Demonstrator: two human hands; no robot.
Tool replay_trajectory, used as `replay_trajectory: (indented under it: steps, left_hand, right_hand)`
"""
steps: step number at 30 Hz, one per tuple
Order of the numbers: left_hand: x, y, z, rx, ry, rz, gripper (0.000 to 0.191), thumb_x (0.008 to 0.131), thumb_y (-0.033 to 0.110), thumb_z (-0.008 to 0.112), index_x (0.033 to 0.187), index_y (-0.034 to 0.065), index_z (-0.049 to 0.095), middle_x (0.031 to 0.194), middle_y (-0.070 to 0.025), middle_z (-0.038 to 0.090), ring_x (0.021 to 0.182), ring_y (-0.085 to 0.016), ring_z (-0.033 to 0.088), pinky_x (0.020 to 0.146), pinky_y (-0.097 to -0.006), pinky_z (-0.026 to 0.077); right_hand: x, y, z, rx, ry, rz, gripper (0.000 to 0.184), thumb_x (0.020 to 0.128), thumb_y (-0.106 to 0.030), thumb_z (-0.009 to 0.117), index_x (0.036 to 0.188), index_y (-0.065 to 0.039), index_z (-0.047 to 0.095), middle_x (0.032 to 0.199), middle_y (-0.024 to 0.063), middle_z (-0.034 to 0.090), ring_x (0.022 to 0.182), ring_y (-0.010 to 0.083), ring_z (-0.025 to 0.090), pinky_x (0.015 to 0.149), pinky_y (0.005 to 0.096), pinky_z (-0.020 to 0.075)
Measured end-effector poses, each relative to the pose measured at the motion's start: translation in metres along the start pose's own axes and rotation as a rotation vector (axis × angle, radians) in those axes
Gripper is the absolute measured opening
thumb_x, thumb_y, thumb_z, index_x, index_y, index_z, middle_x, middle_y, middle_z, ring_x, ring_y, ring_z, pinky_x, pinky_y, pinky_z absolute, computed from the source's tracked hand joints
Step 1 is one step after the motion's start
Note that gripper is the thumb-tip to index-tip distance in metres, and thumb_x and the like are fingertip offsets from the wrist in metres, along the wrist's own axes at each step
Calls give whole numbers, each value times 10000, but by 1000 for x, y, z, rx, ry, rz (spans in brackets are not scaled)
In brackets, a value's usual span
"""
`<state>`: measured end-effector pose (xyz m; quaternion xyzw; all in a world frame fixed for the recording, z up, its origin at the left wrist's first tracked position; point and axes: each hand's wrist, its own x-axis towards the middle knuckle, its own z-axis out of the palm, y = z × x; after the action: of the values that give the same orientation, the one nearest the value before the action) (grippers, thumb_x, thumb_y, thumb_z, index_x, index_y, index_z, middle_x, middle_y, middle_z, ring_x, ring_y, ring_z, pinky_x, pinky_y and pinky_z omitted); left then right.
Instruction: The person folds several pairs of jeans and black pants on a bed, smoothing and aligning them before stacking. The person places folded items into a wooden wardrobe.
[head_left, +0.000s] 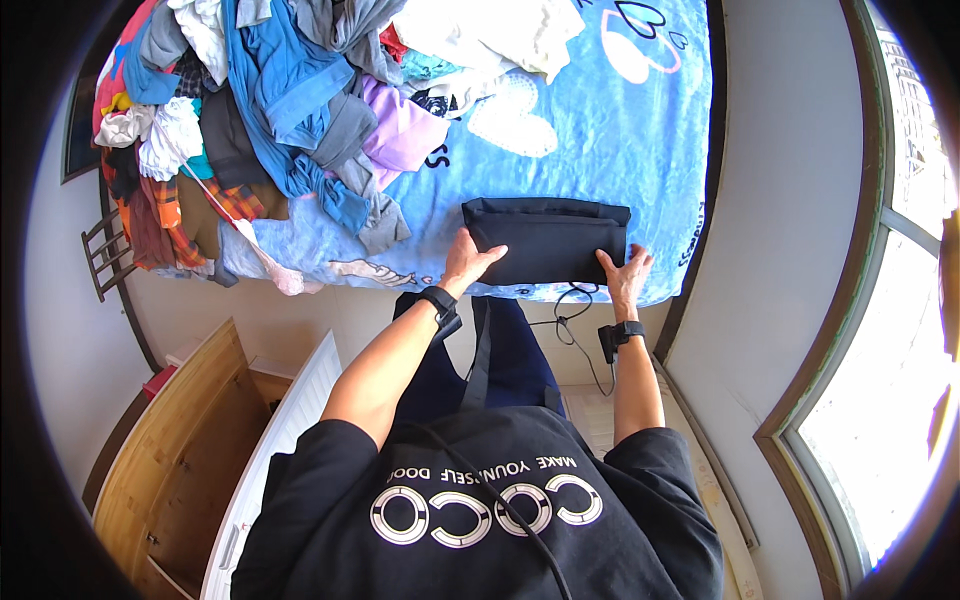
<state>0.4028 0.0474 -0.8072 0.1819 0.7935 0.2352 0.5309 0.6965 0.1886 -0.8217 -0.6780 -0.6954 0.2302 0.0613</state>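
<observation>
A black folded cloth garment (551, 244) lies as a flat rectangle on the blue patterned blanket (630, 142), close to the bed's near edge. My left hand (472, 262) rests at its left side, thumb over the fabric and fingers at the edge. At the right end is my right hand (627, 271), its thumb touching the lower right corner and its fingers beside the edge. Whether the fingers reach under the cloth cannot be told. Both wrists wear black straps with small devices.
Loose clothes (292, 90) are heaped across the left of the bed, some hanging over its edge. An open wooden cabinet (202, 435) with a white door (277, 457) stands lower left. A thin cable (562, 321) hangs by my right wrist. A window (862, 390) is at right.
</observation>
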Motion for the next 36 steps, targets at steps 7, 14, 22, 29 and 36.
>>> replay_trajectory:
  steps: [7,14,22,29,36]
  left_hand:
    - [3,29,-9,-576,-187,-102,565,734,263,841,1185,7,618,1137,-96,669,1031,-202,630,930,-320,475]
    - [-7,64,-62,-621,-201,244,380,797,251,810,1045,-12,689,983,-53,701,891,-125,644,795,-281,525]
    - [35,-19,-42,-400,30,50,767,639,341,865,1211,-55,542,1142,-166,637,1051,-268,613,925,-354,479]
    - [24,-17,-32,-522,6,175,548,667,261,811,1114,2,628,841,-146,692,702,-241,685,710,-364,544]
    - [23,-24,-44,-434,215,12,422,715,296,813,932,-3,609,710,-107,667,570,-203,662,576,-348,518]
  right_hand:
    - [24,-22,-19,640,-500,305,734,734,-271,841,1287,57,487,1046,120,650,884,212,652,783,322,536]
    - [25,-69,-75,1048,-670,306,416,811,-123,748,1156,56,599,1025,104,677,877,184,668,811,301,551]
    - [37,-72,6,797,-574,273,526,813,-199,781,1225,60,581,1138,92,647,1014,167,605,920,299,469]
    - [31,-52,-13,1066,-730,266,515,881,-60,678,1349,-16,466,1248,113,584,1111,236,586,988,366,468]
    - [34,-50,7,900,-499,306,487,838,-172,759,1240,13,553,1139,97,639,1003,193,607,898,321,475]
